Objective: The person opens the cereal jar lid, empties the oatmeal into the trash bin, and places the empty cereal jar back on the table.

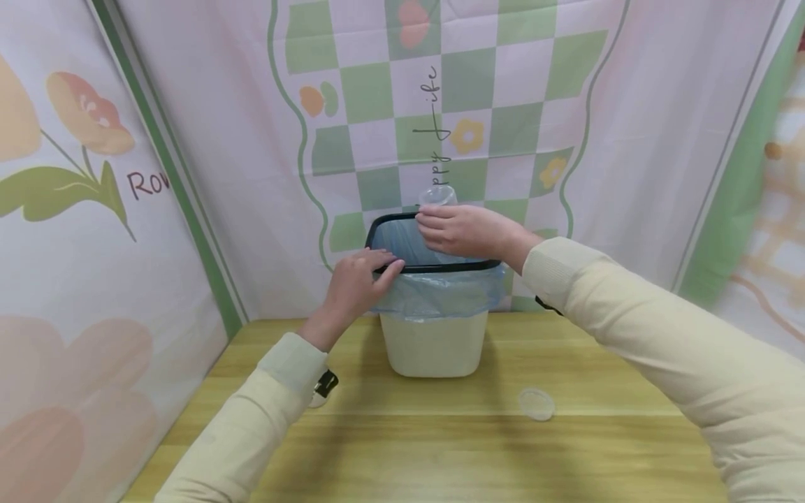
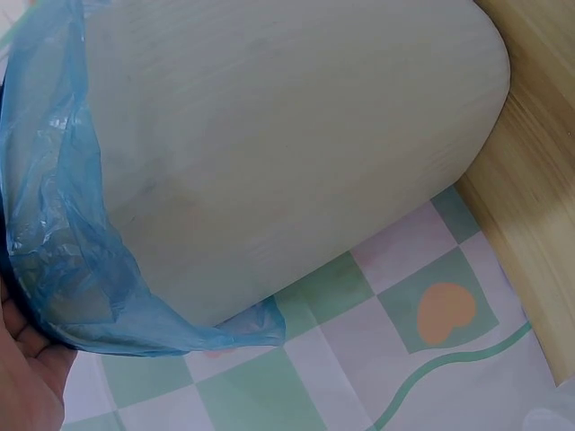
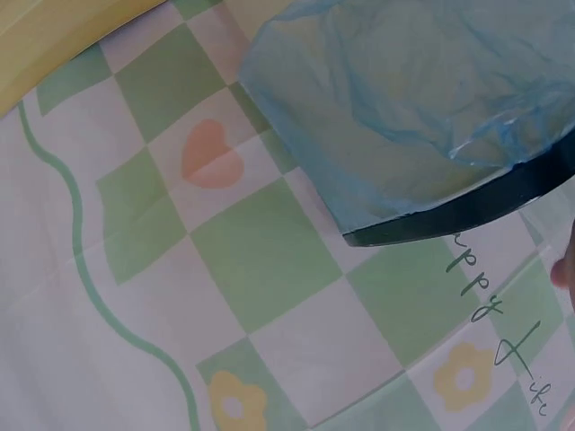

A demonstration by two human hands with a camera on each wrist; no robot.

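Note:
A cream trash can [image 1: 434, 346] stands on the wooden table, lined with a blue plastic bag [image 1: 434, 293] folded outward under its black rim ring [image 1: 449, 267]. My left hand [image 1: 358, 283] grips the rim at the front left corner; in the left wrist view only part of that hand [image 2: 31, 373] shows beside the bag. Over the can's opening, my right hand [image 1: 468, 230] holds a small clear plastic cup [image 1: 438, 195], partly hidden behind the fingers. Just a fingertip [image 3: 561, 272] of the right hand enters the right wrist view.
A clear round lid [image 1: 537, 404] lies on the table [image 1: 415, 454] to the right of the can. Directly behind the can hangs a patterned curtain [image 1: 365, 91], with another fabric panel [image 1: 94, 279] along the left side.

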